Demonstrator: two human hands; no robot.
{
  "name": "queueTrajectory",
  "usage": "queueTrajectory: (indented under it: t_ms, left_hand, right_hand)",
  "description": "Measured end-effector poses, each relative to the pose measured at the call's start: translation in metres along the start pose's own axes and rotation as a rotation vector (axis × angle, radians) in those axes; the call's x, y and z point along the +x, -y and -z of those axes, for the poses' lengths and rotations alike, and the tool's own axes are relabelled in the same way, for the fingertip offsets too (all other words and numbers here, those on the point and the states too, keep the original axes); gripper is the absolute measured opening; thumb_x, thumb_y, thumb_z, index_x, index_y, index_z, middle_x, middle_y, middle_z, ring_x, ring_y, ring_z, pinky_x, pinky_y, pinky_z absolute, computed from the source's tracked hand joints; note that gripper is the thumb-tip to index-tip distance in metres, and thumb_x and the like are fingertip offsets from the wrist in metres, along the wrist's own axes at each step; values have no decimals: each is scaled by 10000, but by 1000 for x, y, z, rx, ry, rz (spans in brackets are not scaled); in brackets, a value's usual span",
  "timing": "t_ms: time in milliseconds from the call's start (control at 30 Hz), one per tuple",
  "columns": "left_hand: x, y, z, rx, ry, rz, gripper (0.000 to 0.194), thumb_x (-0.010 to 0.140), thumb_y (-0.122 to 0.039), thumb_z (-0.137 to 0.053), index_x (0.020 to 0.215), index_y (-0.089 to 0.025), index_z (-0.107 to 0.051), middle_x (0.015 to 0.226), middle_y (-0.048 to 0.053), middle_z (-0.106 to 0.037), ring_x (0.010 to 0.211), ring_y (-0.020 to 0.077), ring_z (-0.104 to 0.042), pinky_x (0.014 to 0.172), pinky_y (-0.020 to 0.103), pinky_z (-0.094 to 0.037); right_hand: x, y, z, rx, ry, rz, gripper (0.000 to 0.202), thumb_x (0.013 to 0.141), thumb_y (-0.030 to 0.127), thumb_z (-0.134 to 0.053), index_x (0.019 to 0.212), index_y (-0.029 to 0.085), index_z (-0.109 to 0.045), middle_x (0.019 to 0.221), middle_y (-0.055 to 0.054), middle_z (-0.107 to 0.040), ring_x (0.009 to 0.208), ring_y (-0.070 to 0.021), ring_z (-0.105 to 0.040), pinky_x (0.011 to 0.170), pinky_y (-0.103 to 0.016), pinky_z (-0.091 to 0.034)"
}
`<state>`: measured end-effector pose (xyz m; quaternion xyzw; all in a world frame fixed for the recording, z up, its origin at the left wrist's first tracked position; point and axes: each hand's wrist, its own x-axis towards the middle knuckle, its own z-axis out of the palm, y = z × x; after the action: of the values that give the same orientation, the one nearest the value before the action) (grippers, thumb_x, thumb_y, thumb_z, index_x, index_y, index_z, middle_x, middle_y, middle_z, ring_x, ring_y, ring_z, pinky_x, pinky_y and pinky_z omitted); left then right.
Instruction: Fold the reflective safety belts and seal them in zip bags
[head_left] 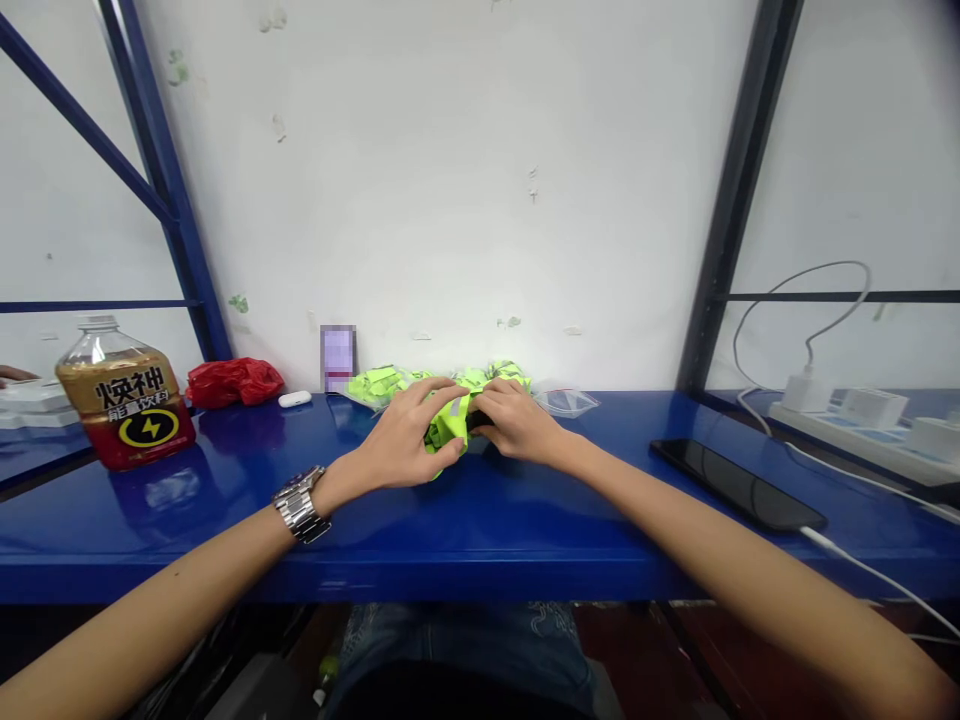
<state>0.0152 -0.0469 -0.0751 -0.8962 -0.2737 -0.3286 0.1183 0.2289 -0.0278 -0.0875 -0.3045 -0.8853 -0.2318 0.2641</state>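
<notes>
Over the middle of the blue table, a bunched neon yellow-green cloth with a pale grey strip is between my hands. My left hand is closed around its left side, thumb in front and fingers over the top. The fingers of my right hand are bent and pinch the cloth's right edge; their tips are partly hidden. Behind my hands, more neon cloth lies in folded bundles along the wall. A clear plastic bag lies flat just right of my right hand.
On the left stand a large drink bottle, a red plastic bag and a white earbud case. A phone-like screen leans on the wall. A black phone with a white cable and a power strip are on the right.
</notes>
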Motion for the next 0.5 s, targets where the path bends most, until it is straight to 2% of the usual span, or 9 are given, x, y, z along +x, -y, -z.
queueTrajectory:
  t_ms: [100, 200, 300, 400, 500]
  left_hand:
    - [6, -8, 3, 6, 102, -27, 569, 886, -455, -521, 1378, -222, -357, 1265, 125, -551, 1121, 280, -533, 930, 447, -439]
    - [11, -10, 0, -26, 180, -34, 570, 910, -430, -485, 1403, -212, -300, 1168, 115, -590, 995, 241, -569, 812, 375, -472]
    - [12, -9, -7, 84, 97, -81, 440, 901, -359, -475, 1306, -197, -422, 1105, 110, -583, 972, 240, -542, 801, 378, -458]
    - [6, -6, -9, 171, -17, -130, 363, 896, -350, -482, 1207, -163, -489, 960, 93, -592, 871, 221, -537, 771, 375, -457]
    - [-3, 0, -2, 221, -106, -198, 221, 911, -316, -480, 1056, -155, -528, 908, 86, -584, 828, 201, -524, 739, 344, -452]
  right_hand:
    - [2, -3, 5, 230, -15, -9, 111, 817, 80, -534, 869, 159, -592, 837, -64, -609, 829, -200, -493, 812, -354, -324]
    - [4, -8, 13, 449, -43, -117, 88, 779, 99, -574, 828, 161, -611, 798, -47, -614, 803, -190, -515, 801, -354, -342]
    - [4, -16, 21, 746, -45, -290, 83, 741, 166, -588, 815, 156, -626, 788, -39, -610, 729, -166, -529, 701, -310, -377]
    - [4, -28, 23, 970, -43, -396, 112, 682, 229, -602, 759, 153, -629, 708, -10, -583, 647, -138, -497, 618, -277, -358]
    - [3, -42, 21, 1085, -167, -501, 131, 609, 267, -637, 667, 153, -612, 631, 12, -543, 607, -119, -447, 579, -261, -311]
